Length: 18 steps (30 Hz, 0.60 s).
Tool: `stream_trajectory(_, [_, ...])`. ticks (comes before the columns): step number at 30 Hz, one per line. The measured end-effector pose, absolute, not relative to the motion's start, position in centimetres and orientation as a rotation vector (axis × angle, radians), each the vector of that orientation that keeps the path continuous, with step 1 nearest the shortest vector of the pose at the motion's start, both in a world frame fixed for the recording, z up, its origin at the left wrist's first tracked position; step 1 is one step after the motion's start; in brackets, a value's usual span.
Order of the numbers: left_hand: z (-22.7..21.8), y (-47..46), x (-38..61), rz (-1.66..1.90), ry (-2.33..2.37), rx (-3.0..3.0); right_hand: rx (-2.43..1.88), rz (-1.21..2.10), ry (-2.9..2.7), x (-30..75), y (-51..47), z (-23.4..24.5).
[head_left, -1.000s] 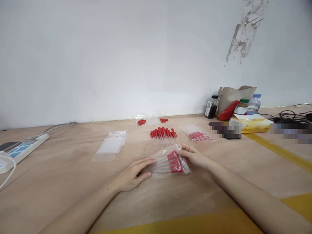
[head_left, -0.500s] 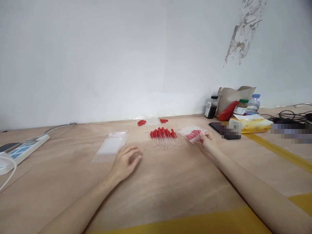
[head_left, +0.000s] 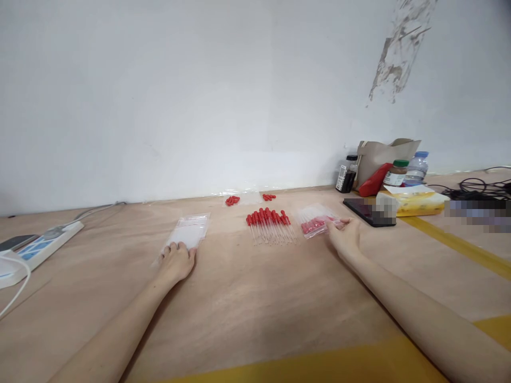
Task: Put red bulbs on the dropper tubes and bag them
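Observation:
My left hand [head_left: 174, 261] lies palm down on the near end of a stack of clear zip bags [head_left: 188, 230], its fingers stretched over the plastic. My right hand [head_left: 345, 237] pinches the edge of a clear zip bag of droppers [head_left: 317, 222]; their red bulbs show through the plastic near its closer edge. Between my hands, a row of loose droppers [head_left: 271, 226] lies on the table, red bulbs pointing away from me and thin clear tubes towards me. Behind them, small groups of red bulbs [head_left: 232, 200] rest on or in clear plastic by the wall.
A white power strip [head_left: 48, 250] with a cable lies at the left. On the right are a black phone [head_left: 369, 214], a yellow tissue pack [head_left: 413, 202], a dark bottle [head_left: 346, 175], a green-lidded jar [head_left: 396, 173] and a grey bag [head_left: 381, 157]. Black cables [head_left: 475, 187] lie beyond.
My left hand has moved left onto the stack of zip bags. My right hand has lowered the bag of droppers towards the table, and the bag now lies flatter.

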<state>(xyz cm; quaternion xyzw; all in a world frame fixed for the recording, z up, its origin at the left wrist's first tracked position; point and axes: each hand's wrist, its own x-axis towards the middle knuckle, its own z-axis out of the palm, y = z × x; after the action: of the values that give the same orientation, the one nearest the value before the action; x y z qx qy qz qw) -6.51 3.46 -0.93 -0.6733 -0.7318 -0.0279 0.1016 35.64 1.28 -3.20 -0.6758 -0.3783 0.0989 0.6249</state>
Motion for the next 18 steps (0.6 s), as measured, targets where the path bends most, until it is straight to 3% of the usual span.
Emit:
stream_trajectory(3, [-0.7,3.3,-6.5,-0.061,-2.090,-2.039,-1.542,0.087,-0.897,34.8,0.7,-2.4])
stream_trajectory(11, [0.4,2.7,-5.7,-0.177,-1.941,-2.085,-1.605,0.223,-1.396,33.2,1.8,-0.9])
stream_trajectory(15, [1.0,0.3,-3.2,-0.517,-1.455,-2.503,-1.771,0.308,-1.586,32.9,4.1,0.5])
stream_trajectory(18, [1.3,-2.5,-1.0,-0.436,-1.088,-2.939,-1.825,0.307,-1.597,32.0,6.0,0.9])
